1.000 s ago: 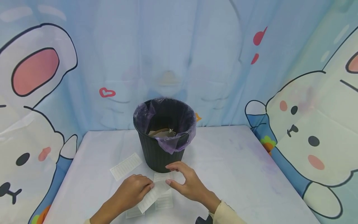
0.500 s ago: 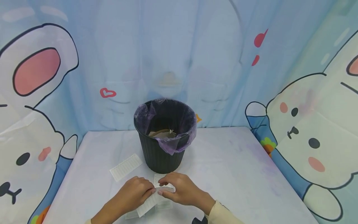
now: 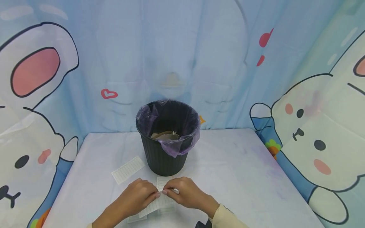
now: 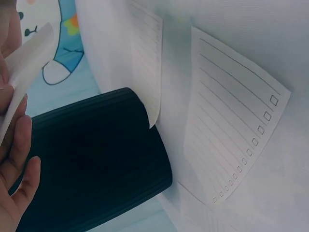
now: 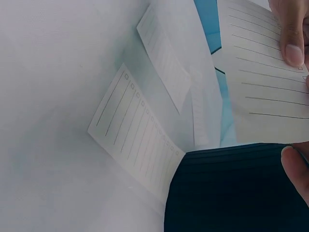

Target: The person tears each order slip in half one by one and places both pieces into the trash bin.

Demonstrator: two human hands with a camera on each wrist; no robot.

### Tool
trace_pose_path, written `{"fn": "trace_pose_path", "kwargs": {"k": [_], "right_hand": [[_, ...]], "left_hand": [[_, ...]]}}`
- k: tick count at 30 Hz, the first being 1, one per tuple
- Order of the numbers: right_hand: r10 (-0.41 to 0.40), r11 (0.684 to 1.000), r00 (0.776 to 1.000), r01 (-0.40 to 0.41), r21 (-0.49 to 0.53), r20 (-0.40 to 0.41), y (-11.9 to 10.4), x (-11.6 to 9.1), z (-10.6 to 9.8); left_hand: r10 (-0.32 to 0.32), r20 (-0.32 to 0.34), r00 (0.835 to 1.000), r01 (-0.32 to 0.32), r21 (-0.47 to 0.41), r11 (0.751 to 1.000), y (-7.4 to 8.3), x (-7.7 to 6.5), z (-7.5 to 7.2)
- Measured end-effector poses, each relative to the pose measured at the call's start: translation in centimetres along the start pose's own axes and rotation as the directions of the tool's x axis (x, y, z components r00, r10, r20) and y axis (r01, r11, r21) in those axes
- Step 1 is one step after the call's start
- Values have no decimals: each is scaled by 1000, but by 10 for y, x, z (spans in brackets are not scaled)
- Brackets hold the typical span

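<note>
In the head view, my left hand [image 3: 139, 194] pinches a white lined checklist sheet [image 3: 151, 207] near its upper end. My right hand [image 3: 186, 193] brings thumb and fingers together at that same end, and its fingertips almost meet the left ones. Lines and small boxes show on the held sheet [image 5: 256, 72] in the right wrist view, with the left thumb [image 5: 292, 43] over its edge. The left wrist view catches the sheet [image 4: 34, 58] edge-on between the hands. Whether it is torn or creased at the pinch is hidden by fingers.
Behind the hands stands a black bin [image 3: 165, 161] with a purple liner [image 3: 178, 147] and brown scraps inside. A loose sheet [image 3: 128, 170] lies to its left; others, including one sheet [image 3: 164, 181] at its foot, lie under the hands. A patterned curtain [image 3: 171, 47] hangs behind.
My right hand has come down and left, and its parted thumb and fingers have closed on the sheet's end. The left hand keeps its pinch, nearly still.
</note>
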State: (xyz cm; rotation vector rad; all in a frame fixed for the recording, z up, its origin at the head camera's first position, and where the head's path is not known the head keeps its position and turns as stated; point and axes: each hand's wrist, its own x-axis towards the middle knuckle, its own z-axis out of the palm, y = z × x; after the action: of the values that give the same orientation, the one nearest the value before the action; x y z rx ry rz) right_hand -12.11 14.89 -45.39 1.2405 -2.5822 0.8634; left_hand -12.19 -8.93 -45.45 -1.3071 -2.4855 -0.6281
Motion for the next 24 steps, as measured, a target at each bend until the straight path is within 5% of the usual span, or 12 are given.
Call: {"fn": "trace_pose_path", "kwargs": {"k": [12, 24], "right_hand": [[47, 971, 999, -48, 234, 8, -5, 6, -19], [92, 925, 993, -115, 362, 80, -3, 11, -20]], "left_hand": [[9, -66, 998, -15, -101, 995, 0, 8, -20], [-50, 36, 998, 56, -229, 972, -1, 16, -30]]}}
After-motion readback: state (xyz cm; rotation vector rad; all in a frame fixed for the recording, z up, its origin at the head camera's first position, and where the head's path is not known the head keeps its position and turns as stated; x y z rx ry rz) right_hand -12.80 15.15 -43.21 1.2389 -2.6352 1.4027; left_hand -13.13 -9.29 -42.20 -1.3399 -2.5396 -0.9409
